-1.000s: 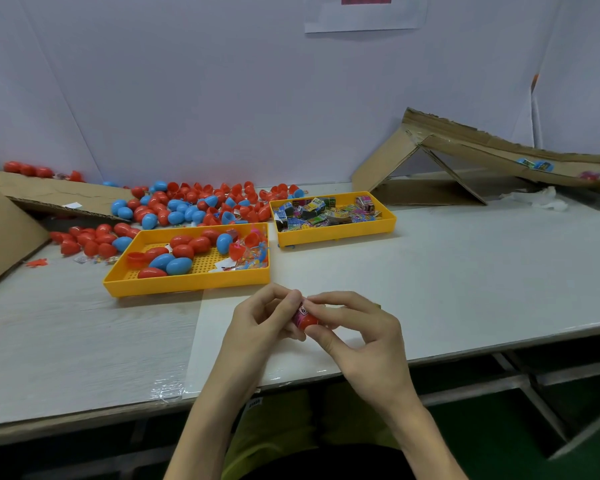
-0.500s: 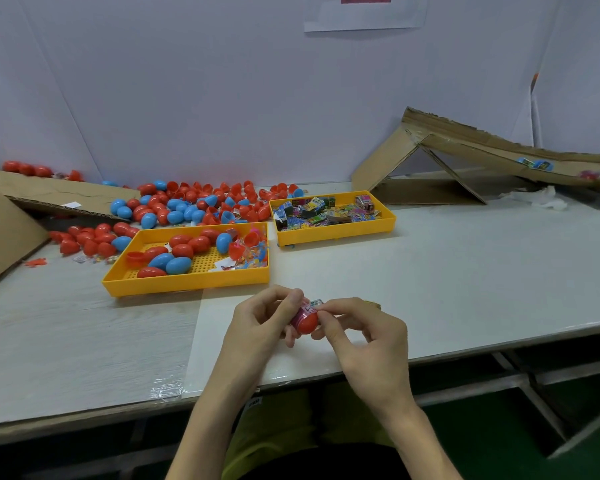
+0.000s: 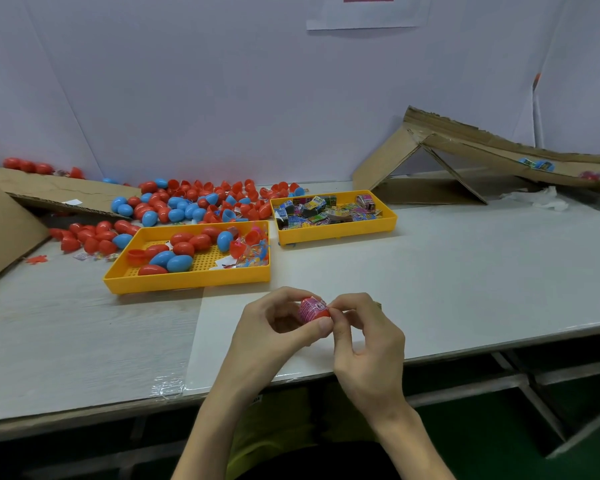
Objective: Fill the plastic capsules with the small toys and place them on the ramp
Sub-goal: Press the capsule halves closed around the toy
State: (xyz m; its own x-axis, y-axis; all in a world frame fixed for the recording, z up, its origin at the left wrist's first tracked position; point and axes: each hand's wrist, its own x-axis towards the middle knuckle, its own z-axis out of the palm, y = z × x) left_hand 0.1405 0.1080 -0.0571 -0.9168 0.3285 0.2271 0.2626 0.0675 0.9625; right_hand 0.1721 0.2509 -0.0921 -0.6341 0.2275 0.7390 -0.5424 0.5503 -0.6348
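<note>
The red capsule, nearly buried between both hands' fingers a second ago, now shows plainly at lower middle of the frame, a pink printed wrapper across it. The left hand has loosened into a cup round it; the right hand now pinches only its right edge.

Bright even overhead light, soft shadows, wide-angle bend at edges, dim under table, bg slightly soft
</note>
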